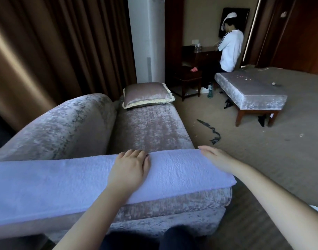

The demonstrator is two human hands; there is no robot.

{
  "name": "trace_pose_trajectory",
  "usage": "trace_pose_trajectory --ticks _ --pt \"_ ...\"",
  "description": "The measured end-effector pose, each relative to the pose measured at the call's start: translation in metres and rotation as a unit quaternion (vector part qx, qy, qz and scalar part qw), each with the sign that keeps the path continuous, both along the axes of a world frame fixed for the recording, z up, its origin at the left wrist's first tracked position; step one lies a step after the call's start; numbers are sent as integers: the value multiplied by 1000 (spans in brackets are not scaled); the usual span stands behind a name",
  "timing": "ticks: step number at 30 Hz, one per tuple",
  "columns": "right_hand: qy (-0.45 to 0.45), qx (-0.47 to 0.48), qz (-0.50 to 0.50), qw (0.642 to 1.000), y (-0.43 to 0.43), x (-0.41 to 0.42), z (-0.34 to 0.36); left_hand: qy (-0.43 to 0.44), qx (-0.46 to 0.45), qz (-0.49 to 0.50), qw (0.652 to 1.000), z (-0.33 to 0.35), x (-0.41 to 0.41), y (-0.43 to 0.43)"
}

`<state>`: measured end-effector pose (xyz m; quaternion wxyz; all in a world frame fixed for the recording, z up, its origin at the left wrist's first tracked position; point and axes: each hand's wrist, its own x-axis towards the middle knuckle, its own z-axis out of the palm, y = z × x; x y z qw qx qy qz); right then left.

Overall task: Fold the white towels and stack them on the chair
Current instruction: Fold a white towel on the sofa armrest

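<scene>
A white towel (64, 181), folded into a long band, lies across the near end of the velvet chaise chair (151, 129). My left hand (131, 168) rests flat on the middle of the towel, fingers straight and pointing to its far edge. My right hand (216, 157) lies palm down with straight fingers along the towel's right far corner, at the edge of the seat. Neither hand grips the cloth.
A cushion (147, 94) sits at the chair's far end, with brown curtains (46, 51) behind. A padded bench (252, 92) stands to the right on the carpet, and a person in a white shirt (228, 49) sits there. A dark strap (212, 132) lies on the floor.
</scene>
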<state>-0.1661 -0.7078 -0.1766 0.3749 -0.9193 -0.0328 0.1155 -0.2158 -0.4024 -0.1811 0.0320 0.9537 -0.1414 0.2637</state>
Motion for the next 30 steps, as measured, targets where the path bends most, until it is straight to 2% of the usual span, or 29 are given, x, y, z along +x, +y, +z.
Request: trace_pose_trajectory --ticks 3,8,11,15,26,30 --pt "18 69 -41 997 -5 4 -3 -3 -2 -2 1000 1 -2 -2" --pt "-59 171 -87 980 -19 1 5 -6 -4 -1 1000 1 -2 -1" --pt "-16 216 -97 971 -29 -2 14 -3 -5 -2 1000 1 -2 -1" --pt "48 137 -106 984 -36 -10 19 -13 -6 -2 1000 0 -3 -2" --pt "64 99 -86 989 -43 -30 24 -19 -9 -4 1000 0 -3 -2" --pt "23 110 -69 991 -46 -31 26 -29 -5 -6 1000 2 -5 -5"
